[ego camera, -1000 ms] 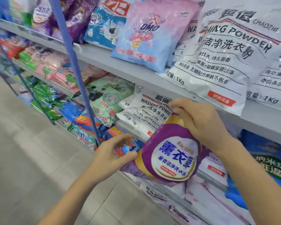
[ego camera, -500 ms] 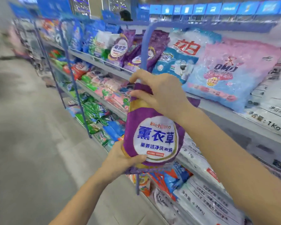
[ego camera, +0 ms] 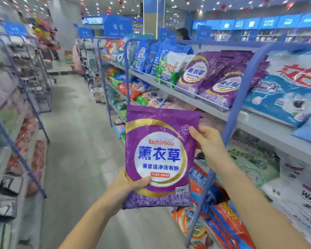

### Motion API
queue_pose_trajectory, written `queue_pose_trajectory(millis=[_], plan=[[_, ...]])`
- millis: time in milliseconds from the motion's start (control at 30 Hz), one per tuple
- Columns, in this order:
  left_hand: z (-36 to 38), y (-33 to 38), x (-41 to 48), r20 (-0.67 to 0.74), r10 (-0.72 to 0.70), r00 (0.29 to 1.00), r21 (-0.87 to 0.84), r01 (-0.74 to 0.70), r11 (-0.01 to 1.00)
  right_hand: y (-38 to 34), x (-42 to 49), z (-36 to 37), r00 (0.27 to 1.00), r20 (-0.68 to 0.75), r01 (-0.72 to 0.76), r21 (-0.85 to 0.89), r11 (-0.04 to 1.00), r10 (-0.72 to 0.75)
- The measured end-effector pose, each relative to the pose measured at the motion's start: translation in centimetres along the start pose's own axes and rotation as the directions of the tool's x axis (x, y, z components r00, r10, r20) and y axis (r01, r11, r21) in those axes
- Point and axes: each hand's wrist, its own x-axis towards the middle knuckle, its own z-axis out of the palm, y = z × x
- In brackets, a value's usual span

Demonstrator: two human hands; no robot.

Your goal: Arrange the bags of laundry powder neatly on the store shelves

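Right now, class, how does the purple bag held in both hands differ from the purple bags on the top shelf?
The held purple bag is upright in the aisle, its front facing the camera; the shelved purple bags lean back in a row. The held one is gripped by the left hand and right hand; the shelved ones are untouched. Both share the purple, gold-ringed white label.

Purple Eichimoo bag (ego camera: 160, 155) held upright in the aisle, label facing camera. Left hand (ego camera: 126, 186) grips its lower left edge, right hand (ego camera: 207, 141) its right edge. Matching purple bags (ego camera: 214, 76) lie on the shelf (ego camera: 192, 100) above and right of the held bag.
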Motion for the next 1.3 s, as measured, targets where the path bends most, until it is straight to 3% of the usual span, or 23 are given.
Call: queue_pose_trajectory(millis=[167, 333, 500, 567, 700, 833, 1033, 1200, 1300], plan=[[-3.2, 1.1, 5.9, -0.022, -0.039, 0.999, -0.022, 0.038, 0.999, 0.7, 6.7, 2.0, 0.989, -0.049, 0.141, -0.039, 0.989, -0.142], [-5.2, 4.0, 13.9, -0.049, -0.003, 0.999, -0.008, 0.002, 1.0, 1.9, 14.8, 3.2, 0.987, -0.115, 0.121, 0.08, 0.989, -0.111], [-6.2, 7.0, 23.3, -0.111, 0.086, 0.99, -0.067, -0.093, 0.993, 4.6, 21.5, 2.4, 0.993, 0.1, -0.072, 0.083, 0.994, 0.064], [-6.1, 8.2, 27.0, -0.096, 0.112, 0.989, -0.09, -0.121, 0.989, 6.3, 22.9, 2.0, 0.989, 0.142, -0.049, -0.004, 0.999, 0.049], [-4.9, 9.6, 33.4, 0.03, 0.115, 0.993, -0.08, -0.112, 0.99, 7.4, 25.2, 0.7, 0.998, -0.013, 0.056, 0.008, 0.998, -0.056], [-2.2, 10.5, 38.9, 0.148, 0.122, 0.982, -0.071, -0.112, 0.991, 7.4, 26.7, -1.9, 0.958, -0.242, 0.131, -0.113, 0.985, -0.155], [4.2, 11.1, 45.3, 0.469, 0.135, 0.873, -0.057, -0.123, 0.991, 5.4, 26.3, -6.7, 0.793, -0.545, 0.1, -0.326, 0.94, -0.274], [9.5, 11.5, 48.0, 0.599, 0.201, 0.775, -0.005, -0.248, 0.969, 3.3, 24.8, -8.0, 0.564, -0.742, -0.022, -0.452, 0.892, -0.362], [12.5, 11.4, 48.2, 0.65, 0.233, 0.724, 0.005, -0.311, 0.95, 2.8, 23.7, -8.2, 0.484, -0.79, -0.143, -0.495, 0.857, -0.376]])
